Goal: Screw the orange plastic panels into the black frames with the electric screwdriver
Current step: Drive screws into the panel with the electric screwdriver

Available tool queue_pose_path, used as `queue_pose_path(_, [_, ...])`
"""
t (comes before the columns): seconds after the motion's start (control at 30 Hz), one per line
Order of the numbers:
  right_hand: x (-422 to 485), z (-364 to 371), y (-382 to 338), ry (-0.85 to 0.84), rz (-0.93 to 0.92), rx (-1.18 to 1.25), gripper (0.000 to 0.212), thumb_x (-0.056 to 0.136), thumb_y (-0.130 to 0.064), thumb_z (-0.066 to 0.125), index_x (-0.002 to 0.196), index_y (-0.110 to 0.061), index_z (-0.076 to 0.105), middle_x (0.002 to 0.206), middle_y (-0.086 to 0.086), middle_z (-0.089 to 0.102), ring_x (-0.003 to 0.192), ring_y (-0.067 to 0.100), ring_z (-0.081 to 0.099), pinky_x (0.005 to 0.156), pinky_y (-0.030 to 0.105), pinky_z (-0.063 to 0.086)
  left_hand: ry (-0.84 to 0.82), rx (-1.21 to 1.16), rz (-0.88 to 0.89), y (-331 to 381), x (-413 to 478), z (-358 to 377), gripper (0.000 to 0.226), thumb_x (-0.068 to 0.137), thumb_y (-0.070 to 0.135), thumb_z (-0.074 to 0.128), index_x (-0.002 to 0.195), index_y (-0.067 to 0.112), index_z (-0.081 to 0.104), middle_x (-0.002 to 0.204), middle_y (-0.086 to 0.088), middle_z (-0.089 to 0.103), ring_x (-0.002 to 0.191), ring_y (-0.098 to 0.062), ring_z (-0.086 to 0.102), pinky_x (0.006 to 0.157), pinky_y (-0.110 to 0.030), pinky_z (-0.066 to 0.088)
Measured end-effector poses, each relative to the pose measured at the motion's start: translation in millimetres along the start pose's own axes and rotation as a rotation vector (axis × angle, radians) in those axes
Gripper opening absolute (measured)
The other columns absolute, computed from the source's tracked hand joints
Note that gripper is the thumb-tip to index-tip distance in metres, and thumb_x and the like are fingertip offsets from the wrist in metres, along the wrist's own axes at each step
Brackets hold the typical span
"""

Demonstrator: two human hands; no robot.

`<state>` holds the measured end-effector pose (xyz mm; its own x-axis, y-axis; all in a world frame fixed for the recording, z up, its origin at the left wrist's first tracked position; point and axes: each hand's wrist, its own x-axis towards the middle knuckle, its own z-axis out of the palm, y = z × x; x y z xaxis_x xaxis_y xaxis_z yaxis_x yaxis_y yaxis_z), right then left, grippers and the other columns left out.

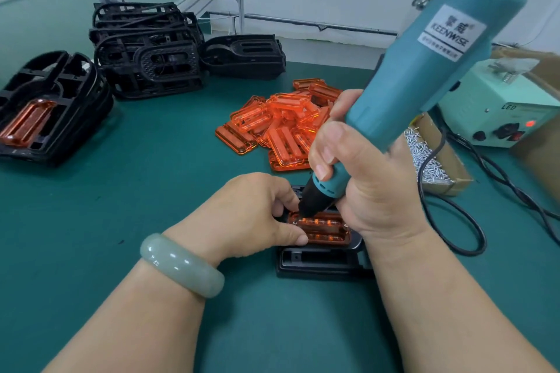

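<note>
A black frame [318,260] lies on the green mat in front of me with an orange panel [325,228] seated in it. My left hand [257,215] pinches the panel's left end and presses on the frame. My right hand [363,179] grips the teal electric screwdriver [424,70], tilted, its black tip touching the panel's upper left corner. Much of the frame is hidden under both hands.
A heap of loose orange panels [281,124] lies behind the work. Stacks of black frames [145,48] stand at the back left; a frame with a panel fitted [45,109] sits at the far left. A cardboard box of screws [433,160] and a power unit [497,106] with cables are on the right.
</note>
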<state>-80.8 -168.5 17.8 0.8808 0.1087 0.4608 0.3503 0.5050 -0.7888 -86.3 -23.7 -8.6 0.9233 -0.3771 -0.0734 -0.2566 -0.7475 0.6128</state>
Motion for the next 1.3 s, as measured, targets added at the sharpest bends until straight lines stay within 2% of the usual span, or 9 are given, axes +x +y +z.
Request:
queue_pose_path(0.23, [-2.8, -1.4, -1.2, 0.049, -0.011, -0.036, 0.018, 0.082, 0.003, 0.051, 0.089, -0.013, 0.053, 0.055, -0.004, 0.047, 0.042, 0.012, 0.044, 0.05, 0.023, 0.039, 0.002, 0.009, -0.006, 0.9, 0.5, 0.5, 0.035, 0.062, 0.047, 0.081, 0.066, 0.043, 0.047, 0.076, 0.015, 0.053, 0.065, 0.0, 0.049, 0.057, -0.018, 0.035])
queue_pose_path(0.4, [-3.9, -2.7, -2.6, 0.056, -0.021, 0.045, 0.021, 0.078, 0.001, 0.061, 0.086, -0.019, 0.062, 0.055, -0.004, 0.048, 0.044, 0.011, 0.045, 0.051, 0.024, 0.04, -0.009, 0.028, -0.001, -0.2, 0.5, -0.4, 0.033, 0.061, 0.05, 0.08, 0.069, 0.046, 0.049, 0.077, 0.016, 0.054, 0.067, 0.001, 0.05, 0.057, -0.017, 0.036])
queue_pose_path(0.67, [-7.1, -2.6, -5.2, 0.106, -0.022, 0.041, 0.023, 0.077, -0.004, 0.063, 0.098, -0.014, 0.057, 0.055, -0.005, 0.049, 0.045, 0.011, 0.045, 0.052, 0.023, 0.041, -0.016, 0.024, -0.016, -0.8, -1.1, -0.5, 0.031, 0.061, 0.052, 0.079, 0.069, 0.048, 0.05, 0.077, 0.018, 0.053, 0.062, 0.005, 0.049, 0.053, -0.009, 0.031])
queue_pose_path(0.77, [-7.9, -2.7, -4.6, 0.095, -0.04, 0.058, 0.021, 0.074, -0.015, 0.063, 0.095, -0.016, 0.061, 0.057, -0.003, 0.049, 0.045, 0.013, 0.046, 0.052, 0.024, 0.041, -0.017, 0.022, -0.015, -1.2, -0.6, -0.3, 0.031, 0.061, 0.052, 0.079, 0.069, 0.047, 0.049, 0.077, 0.018, 0.053, 0.063, 0.005, 0.049, 0.054, -0.01, 0.032])
queue_pose_path(0.87, [-9.0, -2.5, -4.9, 0.076, -0.053, 0.039, 0.02, 0.074, -0.016, 0.063, 0.094, -0.017, 0.062, 0.057, -0.004, 0.05, 0.045, 0.013, 0.046, 0.052, 0.024, 0.041, -0.019, 0.017, -0.023, -1.2, -1.1, -0.2, 0.032, 0.061, 0.052, 0.08, 0.069, 0.047, 0.049, 0.077, 0.018, 0.053, 0.063, 0.004, 0.049, 0.055, -0.012, 0.032])
queue_pose_path(0.97, [-6.7, -2.9, -6.9, 0.037, -0.089, 0.081, 0.029, 0.074, -0.014, 0.071, 0.099, -0.014, 0.058, 0.058, -0.006, 0.051, 0.046, 0.01, 0.048, 0.054, 0.022, 0.04, -0.02, 0.026, -0.019, -1.8, -0.7, 0.3, 0.032, 0.061, 0.052, 0.08, 0.068, 0.047, 0.049, 0.077, 0.018, 0.053, 0.063, 0.004, 0.049, 0.054, -0.011, 0.032])
queue_pose_path(1.07, [-1.6, -12.1, -13.6, 0.057, -0.127, 0.226, 0.043, 0.07, -0.028, 0.081, 0.102, -0.016, 0.055, 0.059, -0.008, 0.052, 0.048, 0.007, 0.048, 0.056, 0.024, 0.038, -0.011, 0.006, -0.024, -3.3, -0.8, 1.5, 0.03, 0.06, 0.052, 0.08, 0.07, 0.049, 0.052, 0.077, 0.017, 0.054, 0.065, 0.005, 0.05, 0.056, -0.011, 0.033])
queue_pose_path(1.2, [-1.2, -27.3, -20.2, 0.162, -0.113, 0.26, 0.035, 0.072, -0.024, 0.08, 0.099, -0.019, 0.058, 0.059, -0.008, 0.051, 0.049, 0.007, 0.048, 0.058, 0.023, 0.041, -0.012, -0.028, -0.026, -5.8, -0.2, 2.5, 0.03, 0.058, 0.053, 0.08, 0.077, 0.049, 0.057, 0.078, 0.017, 0.055, 0.066, 0.005, 0.051, 0.06, -0.013, 0.037])
queue_pose_path(1.3, [-1.3, -33.5, -21.4, 0.28, -0.116, 0.259, 0.012, 0.087, -0.016, 0.057, 0.098, -0.02, 0.055, 0.058, -0.009, 0.05, 0.049, 0.006, 0.047, 0.058, 0.022, 0.041, -0.017, -0.051, -0.017, -7.4, -1.5, 0.6, 0.027, 0.061, 0.054, 0.078, 0.082, 0.048, 0.062, 0.078, 0.017, 0.055, 0.068, 0.007, 0.051, 0.062, -0.013, 0.038])
